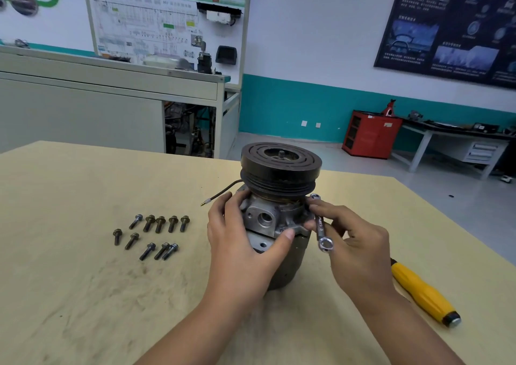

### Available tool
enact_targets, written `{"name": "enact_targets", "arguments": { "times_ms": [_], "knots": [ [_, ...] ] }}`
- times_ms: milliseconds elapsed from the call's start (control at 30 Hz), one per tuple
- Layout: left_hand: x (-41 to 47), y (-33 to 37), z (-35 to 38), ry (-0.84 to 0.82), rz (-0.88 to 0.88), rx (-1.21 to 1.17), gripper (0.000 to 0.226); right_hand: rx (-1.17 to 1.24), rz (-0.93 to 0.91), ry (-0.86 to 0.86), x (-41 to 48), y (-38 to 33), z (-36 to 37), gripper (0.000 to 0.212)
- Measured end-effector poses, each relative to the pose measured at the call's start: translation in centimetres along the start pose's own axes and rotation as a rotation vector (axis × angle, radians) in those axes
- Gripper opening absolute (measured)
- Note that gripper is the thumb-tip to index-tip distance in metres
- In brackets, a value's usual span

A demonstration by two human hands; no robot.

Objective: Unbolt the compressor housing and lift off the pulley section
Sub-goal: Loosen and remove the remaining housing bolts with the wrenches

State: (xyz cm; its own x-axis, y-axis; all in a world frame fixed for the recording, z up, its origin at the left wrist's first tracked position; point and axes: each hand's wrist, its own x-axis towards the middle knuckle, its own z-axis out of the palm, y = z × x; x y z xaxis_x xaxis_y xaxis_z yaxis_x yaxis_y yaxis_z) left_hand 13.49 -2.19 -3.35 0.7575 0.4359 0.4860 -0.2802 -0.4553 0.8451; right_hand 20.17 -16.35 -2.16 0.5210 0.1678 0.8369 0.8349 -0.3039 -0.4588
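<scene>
Fingers of left hand grip housing; right hand pinches wrench; bolts on scuffed tabletop; teal-striped wall.

Only "HV" reads, on the training board; wrench and poster lettering is blurred.

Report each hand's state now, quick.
Left hand: closed around the compressor housing.
Right hand: closed on the wrench.
</scene>
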Motion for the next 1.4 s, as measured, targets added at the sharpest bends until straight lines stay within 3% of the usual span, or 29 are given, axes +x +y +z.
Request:
{"name": "enact_targets", "arguments": {
  "times_ms": [67,200,367,467,567,933,1067,1400],
  "knots": [
    [0.0,0.0,0.0,0.000,-0.002,-0.002,0.067,0.176,0.132,-0.025,0.2,0.2,-0.6,0.043],
    [0.0,0.1,0.0,-0.003,-0.013,-0.004,0.068,0.478,0.327,-0.049,0.5,1.1,-1.9,0.044],
    [0.0,0.0,0.0,-0.007,-0.012,0.003,0.068,0.785,0.514,-0.068,0.9,2.3,-2.4,0.016],
    [0.0,-0.1,0.0,0.000,-0.004,0.008,0.068,1.011,0.607,-0.103,1.0,2.9,-2.3,0.037],
    [0.0,0.0,0.0,-0.007,-0.007,0.014,0.068,1.119,0.701,-0.060,1.1,3.3,-2.2,0.023],
    [0.0,0.2,0.0,-0.015,-0.011,0.007,0.069,0.895,0.934,0.073,4.1,4.2,-0.6,0.034],
    [-0.1,0.2,-0.1,-0.014,-0.006,0.008,0.066,0.812,1.005,0.113,5.4,4.2,0.8,0.025],
    [0.0,-0.1,0.1,0.008,0.023,0.012,0.058,0.531,0.985,-0.156,7.9,3.4,3.2,0.011]
  ]
}}
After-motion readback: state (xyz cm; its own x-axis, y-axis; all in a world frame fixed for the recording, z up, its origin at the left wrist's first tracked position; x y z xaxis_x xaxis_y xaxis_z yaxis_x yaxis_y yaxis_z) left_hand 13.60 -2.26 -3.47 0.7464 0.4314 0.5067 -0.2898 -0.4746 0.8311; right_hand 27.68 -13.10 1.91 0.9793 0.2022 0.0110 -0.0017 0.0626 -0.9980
